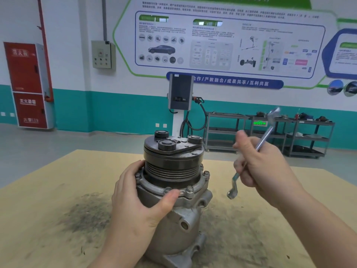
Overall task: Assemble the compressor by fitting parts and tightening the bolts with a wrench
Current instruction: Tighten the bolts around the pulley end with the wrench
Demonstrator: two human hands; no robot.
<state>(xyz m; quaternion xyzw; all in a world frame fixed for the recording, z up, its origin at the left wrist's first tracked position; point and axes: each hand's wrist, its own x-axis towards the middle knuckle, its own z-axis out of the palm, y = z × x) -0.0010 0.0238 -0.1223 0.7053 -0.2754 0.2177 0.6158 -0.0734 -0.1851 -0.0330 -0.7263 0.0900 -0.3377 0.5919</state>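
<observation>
On the tan desk (pixel 48 219), in the middle of a dark dusty patch, the compressor (pixel 172 190) was standing upright, its pulley and clutch plate on top. Its body was gripped by the left hand (pixel 139 206), the fingers wrapped around the back and the thumb laid on the bolted flange. The wrench (pixel 253 151) was held by the right hand (pixel 264 167), the fingers closed around the middle of its shank; it was raised in the air, just beside the compressor on the right and not touching it. Its lower end was pointing down, near the level of the flange bolts (pixel 189 191). Probably a bolt was about to be tightened. For this step to be done well, the wrench head should be seated fully on one bolt before any force is applied, the body should be kept steady, and the bolts are best tightened crosswise, a little at each.
</observation>
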